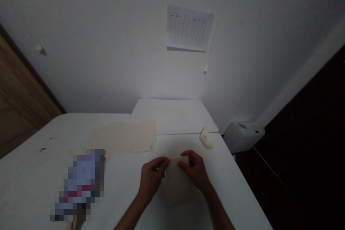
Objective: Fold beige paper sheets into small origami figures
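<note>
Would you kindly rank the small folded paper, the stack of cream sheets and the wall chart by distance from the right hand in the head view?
1. Small folded paper, just beyond the right hand, slightly to its right.
2. Stack of cream sheets, across the table to the left.
3. Wall chart, high on the wall.

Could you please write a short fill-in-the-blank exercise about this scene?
1. Both hands pinch the far edge of a cream ____ sheet.
2. The stack of cream sheets lies on the white ____.
3. The small folded cream piece lies to the ____ of that stack.

Missing words: paper; table; right
</note>
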### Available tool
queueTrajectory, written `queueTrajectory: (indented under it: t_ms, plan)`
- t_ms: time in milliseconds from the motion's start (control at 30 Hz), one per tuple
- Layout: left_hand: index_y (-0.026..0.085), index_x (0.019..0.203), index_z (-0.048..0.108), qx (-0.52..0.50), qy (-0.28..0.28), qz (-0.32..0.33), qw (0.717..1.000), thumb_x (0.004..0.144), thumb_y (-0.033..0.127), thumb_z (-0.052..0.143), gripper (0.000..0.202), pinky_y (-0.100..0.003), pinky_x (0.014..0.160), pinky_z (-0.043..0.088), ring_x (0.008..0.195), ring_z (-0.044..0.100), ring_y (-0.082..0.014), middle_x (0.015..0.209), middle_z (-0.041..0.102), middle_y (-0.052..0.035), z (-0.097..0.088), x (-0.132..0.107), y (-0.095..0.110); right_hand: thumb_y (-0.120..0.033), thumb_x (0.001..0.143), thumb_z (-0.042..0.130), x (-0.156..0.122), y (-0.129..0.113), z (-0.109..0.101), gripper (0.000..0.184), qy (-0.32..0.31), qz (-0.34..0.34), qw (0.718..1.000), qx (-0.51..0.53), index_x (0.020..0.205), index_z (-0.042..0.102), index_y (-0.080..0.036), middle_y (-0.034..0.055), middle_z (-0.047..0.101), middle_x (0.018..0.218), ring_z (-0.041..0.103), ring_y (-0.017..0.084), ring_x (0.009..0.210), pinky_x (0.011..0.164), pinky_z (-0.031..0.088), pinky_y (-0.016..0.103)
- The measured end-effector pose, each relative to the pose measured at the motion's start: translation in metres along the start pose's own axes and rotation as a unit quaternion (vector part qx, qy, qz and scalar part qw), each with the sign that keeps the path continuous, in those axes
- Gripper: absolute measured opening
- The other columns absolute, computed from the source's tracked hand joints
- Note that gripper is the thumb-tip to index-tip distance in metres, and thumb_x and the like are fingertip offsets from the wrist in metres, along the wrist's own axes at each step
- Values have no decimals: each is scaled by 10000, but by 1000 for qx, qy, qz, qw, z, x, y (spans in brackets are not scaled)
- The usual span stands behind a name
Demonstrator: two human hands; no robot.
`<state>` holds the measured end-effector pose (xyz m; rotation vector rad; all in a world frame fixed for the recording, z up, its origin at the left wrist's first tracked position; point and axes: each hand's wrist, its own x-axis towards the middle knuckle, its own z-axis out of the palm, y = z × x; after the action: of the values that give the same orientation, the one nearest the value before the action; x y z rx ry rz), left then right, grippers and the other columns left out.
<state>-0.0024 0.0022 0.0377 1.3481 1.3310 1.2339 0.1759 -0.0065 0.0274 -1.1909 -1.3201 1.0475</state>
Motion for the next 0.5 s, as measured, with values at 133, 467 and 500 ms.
queueTrajectory:
  t_ms: [133,467,500]
  plan:
    - [164,756,740,-5,-9,-8,1000,718,427,683,272,-179,307,357,361,475,-99,518,640,-8,-2,1,1,-298,750,691,-1,-3,-5,190,-12,-30,997,-72,882,595,-201,-55,516,621,442,99,539,498,356,207]
    - [167,710,740,15,-47,22,999,744,430,663,276,-183,372,368,398,470,-96,513,622,-5,-5,3,-3,-330,785,658,7,-19,-20,163,-79,-66,974,-204,725,632,-181,-29,564,602,466,100,539,524,374,213]
    - [168,708,740,13,-49,22,998,745,421,665,267,-181,377,368,401,467,-94,518,622,-4,-5,4,-3,-329,786,657,7,-19,-20,165,-77,-65,974,-205,722,631,-179,-30,559,594,463,99,537,521,370,213]
